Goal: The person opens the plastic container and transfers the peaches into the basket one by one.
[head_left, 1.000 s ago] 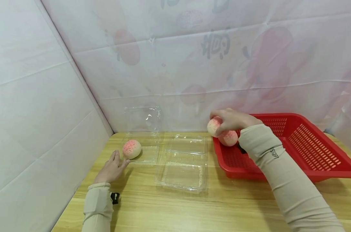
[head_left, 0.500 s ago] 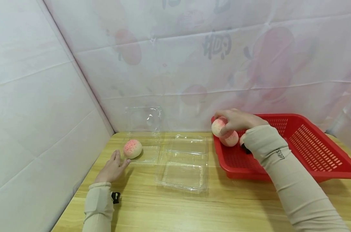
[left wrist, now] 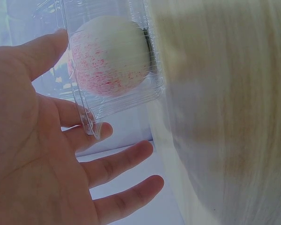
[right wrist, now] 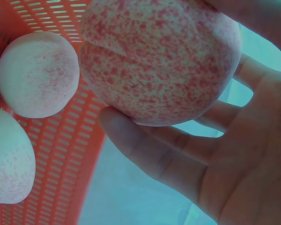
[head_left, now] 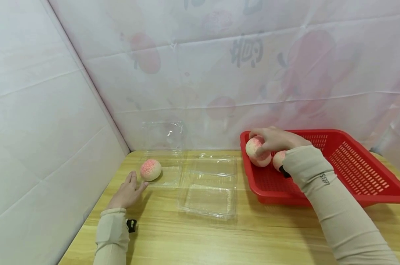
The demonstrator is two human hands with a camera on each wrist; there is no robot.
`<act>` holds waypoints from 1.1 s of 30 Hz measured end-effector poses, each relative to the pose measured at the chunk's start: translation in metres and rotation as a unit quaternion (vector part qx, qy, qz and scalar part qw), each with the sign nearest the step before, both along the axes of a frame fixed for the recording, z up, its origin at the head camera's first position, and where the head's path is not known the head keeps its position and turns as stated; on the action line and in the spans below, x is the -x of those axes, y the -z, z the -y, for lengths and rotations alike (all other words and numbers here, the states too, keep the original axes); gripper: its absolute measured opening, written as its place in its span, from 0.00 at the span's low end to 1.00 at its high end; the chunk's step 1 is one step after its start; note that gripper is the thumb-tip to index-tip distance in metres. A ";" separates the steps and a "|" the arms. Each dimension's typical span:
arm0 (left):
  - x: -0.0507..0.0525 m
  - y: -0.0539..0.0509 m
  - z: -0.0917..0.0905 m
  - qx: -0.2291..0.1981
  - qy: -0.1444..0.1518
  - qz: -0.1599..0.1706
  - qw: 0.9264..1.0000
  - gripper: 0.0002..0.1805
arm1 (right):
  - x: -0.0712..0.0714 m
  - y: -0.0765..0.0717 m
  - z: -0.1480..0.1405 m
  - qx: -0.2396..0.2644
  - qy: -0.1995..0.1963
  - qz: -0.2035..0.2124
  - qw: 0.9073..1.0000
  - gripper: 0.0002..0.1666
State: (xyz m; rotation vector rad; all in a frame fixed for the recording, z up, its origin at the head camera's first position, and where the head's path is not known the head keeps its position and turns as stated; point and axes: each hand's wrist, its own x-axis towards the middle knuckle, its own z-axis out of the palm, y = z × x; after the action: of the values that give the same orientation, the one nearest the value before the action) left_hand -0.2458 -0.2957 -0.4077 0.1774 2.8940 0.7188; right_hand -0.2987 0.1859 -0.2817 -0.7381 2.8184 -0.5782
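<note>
My right hand [head_left: 276,140] holds a pink-speckled peach [head_left: 253,145] by its sides, over the left end of the red basket [head_left: 266,197]. Inside the basket lie two more peaches; one [head_left: 263,162] is partly hidden under the held one, the other [head_left: 278,159] is beside the wrist. In the right wrist view the held peach [right wrist: 159,61] shows its crease. My left hand [head_left: 125,193] touches the near left corner of a clear plastic clamshell box [head_left: 170,176], fingers extended along its rim. A single peach [head_left: 150,170] sits in that box's left part.
A second clear clamshell box [head_left: 208,200] lies with its lid raised between the first box and the basket. All stand on a wood-grain table [head_left: 173,239]. A pale printed cloth [head_left: 200,81] hangs behind and on the left side.
My right hand, gripping the peach, has shifted slightly right and down over the basket, uncovering the peach near the wrist. My left hand has stayed at the box.
</note>
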 end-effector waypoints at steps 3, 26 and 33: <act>0.000 0.001 0.000 0.000 0.000 0.000 1.000 0.45 | -0.002 0.002 -0.002 0.005 0.008 0.024 1.000 0.31; -0.002 -0.002 -0.001 0.001 -0.003 0.000 1.000 0.45 | -0.009 0.028 -0.012 0.007 0.020 0.066 0.998 0.35; -0.002 -0.003 0.000 0.001 -0.002 -0.001 1.000 0.45 | -0.009 0.034 -0.011 0.036 0.021 0.125 0.991 0.33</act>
State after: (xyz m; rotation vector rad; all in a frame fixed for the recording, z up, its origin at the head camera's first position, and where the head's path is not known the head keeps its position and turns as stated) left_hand -0.2438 -0.2955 -0.4050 0.1711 2.8979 0.7176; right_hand -0.2896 0.1972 -0.3157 -0.5737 2.5979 -0.7289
